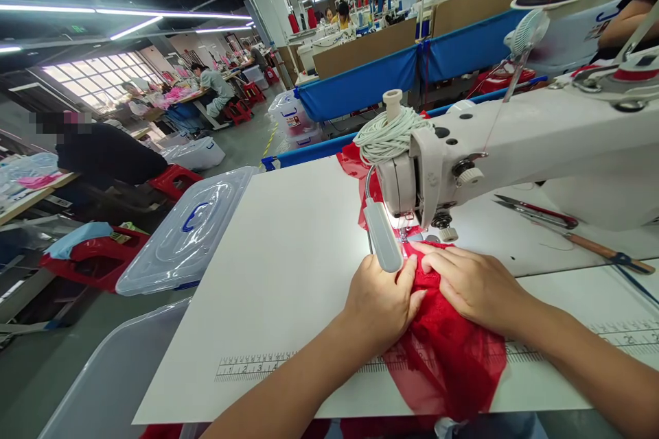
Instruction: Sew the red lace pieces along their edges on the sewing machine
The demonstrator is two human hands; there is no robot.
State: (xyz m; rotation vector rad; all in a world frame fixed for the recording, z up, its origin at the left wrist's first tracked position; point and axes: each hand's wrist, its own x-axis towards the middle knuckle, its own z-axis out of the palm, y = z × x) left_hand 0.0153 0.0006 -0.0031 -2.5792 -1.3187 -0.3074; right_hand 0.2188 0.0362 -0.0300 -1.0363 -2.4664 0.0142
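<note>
Red sheer fabric [453,357] runs from the table's front edge up to the needle area of a white sewing machine [401,185], and more of it shows behind the machine head. My left hand [381,298] grips the left side of the fabric, thumb and index finger close together just before the presser foot [403,234]. On the right side, my right hand [473,285] holds the cloth down with bent fingers near the foot. A small grey lamp [384,236] hangs over my left hand and partly hides its knuckles. The needle tip is hard to make out.
Scissors [540,211] and a wooden-handled tool [610,250] lie right of the machine. A printed ruler [252,365] runs along the white table [272,254]. To the left stand a lidded clear bin [190,233] and a red stool [97,260]. Other people sit farther back.
</note>
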